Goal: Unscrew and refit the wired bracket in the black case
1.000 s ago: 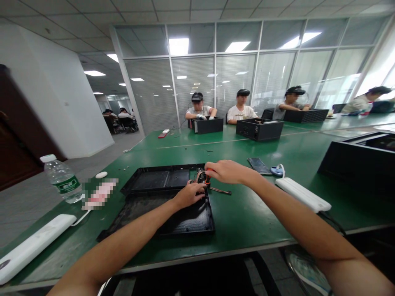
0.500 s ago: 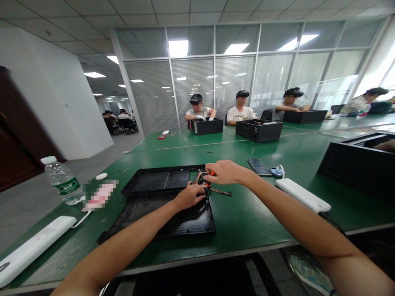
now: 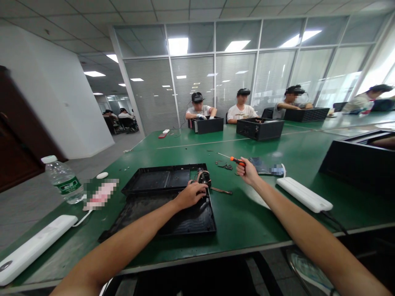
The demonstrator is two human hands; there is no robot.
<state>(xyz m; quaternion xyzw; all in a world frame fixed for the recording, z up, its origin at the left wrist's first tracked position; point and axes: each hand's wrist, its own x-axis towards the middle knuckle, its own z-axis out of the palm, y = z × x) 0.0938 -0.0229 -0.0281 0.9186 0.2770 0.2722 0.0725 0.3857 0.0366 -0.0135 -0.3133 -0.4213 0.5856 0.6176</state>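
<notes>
My left hand point(image 3: 190, 194) rests with curled fingers on the right end of a black plastic case panel point(image 3: 173, 216), next to a small black part with coloured wires point(image 3: 203, 177). Whether it grips anything is hidden. A second black panel point(image 3: 160, 179) lies just behind. My right hand point(image 3: 248, 172) is lifted to the right of the part and is closed on an orange-handled screwdriver point(image 3: 237, 161) whose thin shaft points up and left. A small dark bracket point(image 3: 224, 165) lies on the table under the shaft.
Green table point(image 3: 247, 213) with a white power strip point(image 3: 304, 194) and a phone point(image 3: 261, 165) at right, a water bottle point(image 3: 63, 179) and another white strip point(image 3: 33, 246) at left. Black computer cases point(image 3: 259, 128) and several seated people at the far side.
My right hand has drawn away from the wired part to the right, carrying the screwdriver up off it. My left hand has stayed on the panel.
</notes>
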